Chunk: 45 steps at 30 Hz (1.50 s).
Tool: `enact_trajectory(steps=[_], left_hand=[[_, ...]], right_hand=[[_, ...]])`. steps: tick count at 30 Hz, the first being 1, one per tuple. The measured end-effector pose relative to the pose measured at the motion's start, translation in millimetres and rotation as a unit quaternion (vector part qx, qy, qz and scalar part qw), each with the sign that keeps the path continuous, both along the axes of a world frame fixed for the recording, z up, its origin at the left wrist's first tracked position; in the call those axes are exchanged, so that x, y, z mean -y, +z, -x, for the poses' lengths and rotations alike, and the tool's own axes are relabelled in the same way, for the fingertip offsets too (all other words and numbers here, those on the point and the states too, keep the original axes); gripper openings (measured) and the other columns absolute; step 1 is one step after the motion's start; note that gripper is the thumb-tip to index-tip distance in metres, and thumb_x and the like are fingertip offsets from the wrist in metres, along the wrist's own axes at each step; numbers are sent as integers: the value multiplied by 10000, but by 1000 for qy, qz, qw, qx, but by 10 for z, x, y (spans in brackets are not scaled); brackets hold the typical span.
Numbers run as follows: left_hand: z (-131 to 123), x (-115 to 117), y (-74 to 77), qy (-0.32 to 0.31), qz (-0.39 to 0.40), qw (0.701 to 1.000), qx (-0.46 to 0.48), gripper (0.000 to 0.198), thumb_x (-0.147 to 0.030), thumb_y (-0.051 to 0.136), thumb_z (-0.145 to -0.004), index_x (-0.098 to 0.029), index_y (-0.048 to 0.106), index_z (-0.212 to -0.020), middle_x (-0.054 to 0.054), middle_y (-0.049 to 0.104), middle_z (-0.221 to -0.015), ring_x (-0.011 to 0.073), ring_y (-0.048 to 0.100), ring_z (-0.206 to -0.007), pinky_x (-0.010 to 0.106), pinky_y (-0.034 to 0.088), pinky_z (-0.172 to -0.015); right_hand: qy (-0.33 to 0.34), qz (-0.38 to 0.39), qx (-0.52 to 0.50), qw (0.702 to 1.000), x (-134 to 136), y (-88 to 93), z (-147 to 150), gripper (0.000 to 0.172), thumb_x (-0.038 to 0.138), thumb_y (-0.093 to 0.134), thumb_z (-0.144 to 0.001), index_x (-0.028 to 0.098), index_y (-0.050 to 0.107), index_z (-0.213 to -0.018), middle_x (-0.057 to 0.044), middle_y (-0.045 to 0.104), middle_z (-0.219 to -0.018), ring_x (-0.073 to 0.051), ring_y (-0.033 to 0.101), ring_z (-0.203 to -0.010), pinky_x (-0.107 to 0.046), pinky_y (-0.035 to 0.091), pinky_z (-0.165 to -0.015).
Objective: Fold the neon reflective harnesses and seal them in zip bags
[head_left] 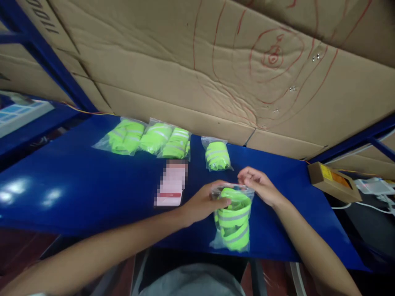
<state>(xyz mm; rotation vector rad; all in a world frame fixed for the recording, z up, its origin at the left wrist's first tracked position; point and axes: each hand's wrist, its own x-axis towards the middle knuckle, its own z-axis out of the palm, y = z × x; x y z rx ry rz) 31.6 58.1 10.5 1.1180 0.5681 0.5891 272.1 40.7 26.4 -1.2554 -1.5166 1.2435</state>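
A clear zip bag point(216, 240) with a rolled neon-yellow reflective strap or vest point(236, 218) inside hangs over the table's front edge. My left hand point(206, 201) grips its upper left side, thumb across the front and fingers behind. At the bag's top right corner is my right hand point(261, 185), its fingers curled in toward the thumb. Whether those fingertips pinch the bag's rim cannot be made out. Behind the hands lies a similar filled bag point(217, 155).
On the blue table point(92, 189), several more bagged neon rolls point(156, 137) line the back left. A phone with a pink screen point(171, 185) lies left of my hands. Cardboard sheeting point(173, 49) walls the back. An open cardboard box point(333, 181) and white cables point(370, 205) are at right.
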Motion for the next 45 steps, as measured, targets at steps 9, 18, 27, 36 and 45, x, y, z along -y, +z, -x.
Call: enact_trajectory(steps=[9, 18, 27, 36, 45], left_hand=[[136, -23, -129, -4, 127, 992, -20, 515, -505, 751, -888, -222, 688, -1313, 73, 698, -1349, 275, 615, -1297, 365, 439, -1120], [222, -65, -114, -38, 86, 993, -75, 422, -485, 568, -1018, -237, 710, -1328, 28, 754, -1240, 214, 681, -1173, 298, 501, -1054], [229, -101, -43, -101, 78, 988, -92, 407, -475, 558, -1024, -231, 720, -1307, 37, 756, -1236, 200, 695, -1158, 265, 522, -1004], [230, -101, -29, -156, 59, 977, -133, 412, -497, 527, -1026, -174, 781, -1047, 17, 784, -924, 150, 706, -874, 194, 520, -742], [214, -108, -25, -166, 60, 972, -154, 364, -478, 527, -1027, -205, 751, -1116, 15, 779, -987, 153, 726, -906, 191, 533, -773]], right_hand=[[27, 118, -72, 990, 57, -321, -153, 380, 510, 779, -861, 183, 690, -1032, -19, 676, -818, -104, 609, -624, -214, 496, -576], [-10, 102, 50, 993, 232, -130, -142, 208, 317, 669, -981, 182, 659, -824, 4, 671, -702, -80, 631, -610, -170, 491, -597], [42, 83, 97, 991, 261, 10, -91, 93, 300, 661, -983, 216, 702, -984, -6, 678, -855, -94, 605, -760, -180, 469, -698], [136, 296, -19, 945, 205, -32, -71, 335, 408, 689, -959, 137, 680, -762, -8, 649, -679, -78, 563, -620, -179, 427, -582], [144, 191, 34, 970, 209, 31, 21, 183, 334, 724, -943, 151, 729, -939, -18, 715, -809, -83, 620, -702, -178, 476, -652]])
